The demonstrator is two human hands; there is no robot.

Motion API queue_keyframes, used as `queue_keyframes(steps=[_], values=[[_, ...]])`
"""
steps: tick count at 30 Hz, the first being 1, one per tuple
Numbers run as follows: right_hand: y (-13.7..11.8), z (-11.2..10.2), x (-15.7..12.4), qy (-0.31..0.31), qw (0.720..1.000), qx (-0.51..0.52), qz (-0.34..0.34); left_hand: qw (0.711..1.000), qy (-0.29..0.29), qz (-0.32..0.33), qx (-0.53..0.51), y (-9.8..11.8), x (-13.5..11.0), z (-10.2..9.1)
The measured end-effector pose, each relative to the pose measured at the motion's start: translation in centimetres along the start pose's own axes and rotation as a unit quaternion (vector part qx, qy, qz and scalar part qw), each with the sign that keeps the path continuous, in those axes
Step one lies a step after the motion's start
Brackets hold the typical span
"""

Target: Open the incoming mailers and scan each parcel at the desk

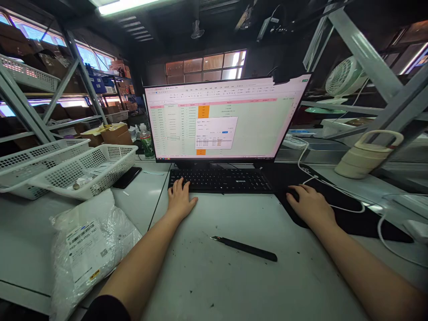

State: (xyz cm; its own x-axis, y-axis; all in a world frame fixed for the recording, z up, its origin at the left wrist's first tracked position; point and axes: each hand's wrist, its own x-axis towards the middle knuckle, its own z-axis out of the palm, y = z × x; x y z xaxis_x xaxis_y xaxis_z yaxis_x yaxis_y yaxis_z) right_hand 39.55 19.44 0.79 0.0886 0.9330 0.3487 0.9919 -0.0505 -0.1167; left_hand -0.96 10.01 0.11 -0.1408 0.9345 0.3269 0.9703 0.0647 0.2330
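Observation:
My left hand (pixel 180 196) rests on the left end of a black keyboard (pixel 227 179), fingers spread over its keys and thumb out to the side. On a black mouse pad (pixel 351 225), my right hand (pixel 310 203) curves over a dark computer mouse (pixel 293 194), mostly hidden under the palm. Behind the keyboard stands a monitor (pixel 261 129) showing a spreadsheet with a small dialog window over it. A black utility knife (pixel 245 248) lies on the grey table between my forearms, its blade tip pointing left.
Beside my left forearm lies a labelled plastic parcel (pixel 90 249). White baskets (pixel 96 178), a black phone (pixel 127 177) and a green bottle (pixel 146 142) stand or lie farther left. At right are a cream lidded container (pixel 363 156), white cables (pixel 351 209) and a fan (pixel 346 78).

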Motion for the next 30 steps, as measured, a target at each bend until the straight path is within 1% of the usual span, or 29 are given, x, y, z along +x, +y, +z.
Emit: queue_keyframes(steps=[6, 11, 14, 21, 26, 30], values=[[0.00, -0.01, -0.07, 0.013, 1.000, 0.002, -0.002, 1.000, -0.003, -0.002, -0.007, -0.02, 0.01, 0.09], [-0.14, -0.31, -0.11, -0.012, 1.000, -0.005, 0.009, 1.000, -0.006, -0.004, -0.006, -0.02, 0.02, 0.04], [-0.12, -0.35, -0.08, -0.016, 1.000, 0.002, 0.010, 1.000, -0.008, -0.004, -0.010, -0.04, 0.02, 0.03], [-0.23, -0.42, -0.18, -0.004, 1.000, 0.009, 0.005, 1.000, 0.010, 0.000, -0.016, -0.14, 0.03, 0.28], [-0.59, -0.76, -0.55, -0.006, 1.000, 0.009, 0.005, 0.998, 0.030, -0.022, -0.041, -0.26, 0.28, 0.30], [-0.73, -0.85, -0.65, -0.012, 1.000, 0.010, 0.013, 0.998, 0.037, -0.026, -0.054, -0.34, 0.41, 0.43]])
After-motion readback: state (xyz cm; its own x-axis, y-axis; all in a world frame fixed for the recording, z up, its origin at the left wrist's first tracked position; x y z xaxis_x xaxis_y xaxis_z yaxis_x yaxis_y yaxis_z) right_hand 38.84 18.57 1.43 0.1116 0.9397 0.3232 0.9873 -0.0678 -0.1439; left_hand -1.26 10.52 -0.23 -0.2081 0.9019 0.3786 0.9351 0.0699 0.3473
